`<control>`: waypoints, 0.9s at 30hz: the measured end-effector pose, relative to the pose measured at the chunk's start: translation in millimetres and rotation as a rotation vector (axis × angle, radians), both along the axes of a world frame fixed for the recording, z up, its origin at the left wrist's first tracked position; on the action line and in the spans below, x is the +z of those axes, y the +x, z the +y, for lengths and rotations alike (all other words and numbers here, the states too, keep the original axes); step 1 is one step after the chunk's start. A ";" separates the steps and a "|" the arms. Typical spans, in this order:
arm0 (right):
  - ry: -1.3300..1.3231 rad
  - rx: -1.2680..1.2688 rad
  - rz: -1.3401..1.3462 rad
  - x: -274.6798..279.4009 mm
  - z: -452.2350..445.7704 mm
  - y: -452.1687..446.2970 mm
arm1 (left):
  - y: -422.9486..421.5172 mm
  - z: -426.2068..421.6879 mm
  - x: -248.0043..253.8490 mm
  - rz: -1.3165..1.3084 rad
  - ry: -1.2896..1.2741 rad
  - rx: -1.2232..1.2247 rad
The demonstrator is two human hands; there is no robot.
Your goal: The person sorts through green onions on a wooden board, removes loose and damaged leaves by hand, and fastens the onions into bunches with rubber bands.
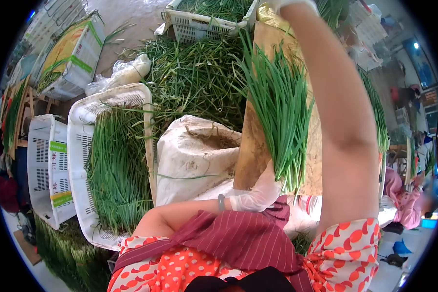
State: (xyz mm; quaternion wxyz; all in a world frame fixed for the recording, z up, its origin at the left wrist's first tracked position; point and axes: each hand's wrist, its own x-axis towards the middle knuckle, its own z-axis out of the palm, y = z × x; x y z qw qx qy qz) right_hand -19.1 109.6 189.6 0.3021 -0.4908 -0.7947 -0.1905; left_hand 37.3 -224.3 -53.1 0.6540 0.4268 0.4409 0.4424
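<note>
green bunch point(283, 114) lies lengthwise, tips away; left hand point(259, 194), right hand point(293, 4) apart, grips unclear

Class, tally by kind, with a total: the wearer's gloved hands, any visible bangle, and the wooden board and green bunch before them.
Gloved hands (left hand, right hand): 2
Bangle: 1
Wooden board: 1
Green bunch: 1
Total: 5

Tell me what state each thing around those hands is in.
Bunch of greens: laid on the board, tips pointing away
Board: partly covered
Left hand: gloved, at the bunch's stem ends
Right hand: gloved, stretched forward, partly out of view
Loose greens: heaped, tangled
White sack: creased, dirty
Crate beside it: loaded with stalks
</note>
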 end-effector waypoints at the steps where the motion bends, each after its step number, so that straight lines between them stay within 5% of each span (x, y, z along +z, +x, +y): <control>1: 0.086 -0.045 -0.090 -8.8 -13.4 -3.2 | -6.3 1.7 11.9 0.066 -0.060 -0.050; 3: -0.056 0.004 -0.269 -41.3 -47.4 -11.5 | -4.6 0.5 9.6 0.129 -0.122 -0.096; 5: -0.730 0.194 -0.327 -84.3 -66.9 -14.1 | 13.7 -4.6 -23.0 0.260 0.196 -0.018; 6: -0.821 0.076 -0.484 -111.2 -60.3 -17.1 | 19.2 -5.9 -31.1 0.260 0.192 -0.018; 9: -0.749 -0.057 -0.616 -142.1 -70.8 0.0 | 25.2 -5.9 -34.0 0.154 0.104 -0.032; 14: -0.558 -0.199 -0.919 -191.2 -64.5 16.1 | 11.1 -3.5 -0.7 0.501 -0.044 -0.098; 15: -0.555 -0.198 -0.916 -194.7 -59.3 17.5 | 8.8 -1.4 1.2 0.503 -0.043 -0.097; 18: -0.744 -0.295 -0.321 -183.7 -48.9 22.7 | 6.6 3.1 0.0 0.428 -0.154 -0.222; 22: -0.686 -0.245 0.043 -190.4 -2.8 41.3 | 21.3 -0.6 -36.3 1.342 0.566 -0.554; 23: -0.750 -0.257 -0.082 -141.9 -25.2 34.7 | 22.8 -1.2 -39.5 1.562 0.760 -0.628; 24: -0.482 -0.162 -0.546 -137.5 -17.6 38.8 | 19.3 -2.2 -30.6 1.563 0.762 -0.630; 26: -0.314 -0.216 -0.444 -100.9 -3.9 36.5 | 7.2 -5.2 -5.0 0.336 0.091 -0.016; 27: -0.601 0.133 0.249 -123.3 50.2 49.0 | 5.9 -4.5 -6.7 0.339 0.089 -0.028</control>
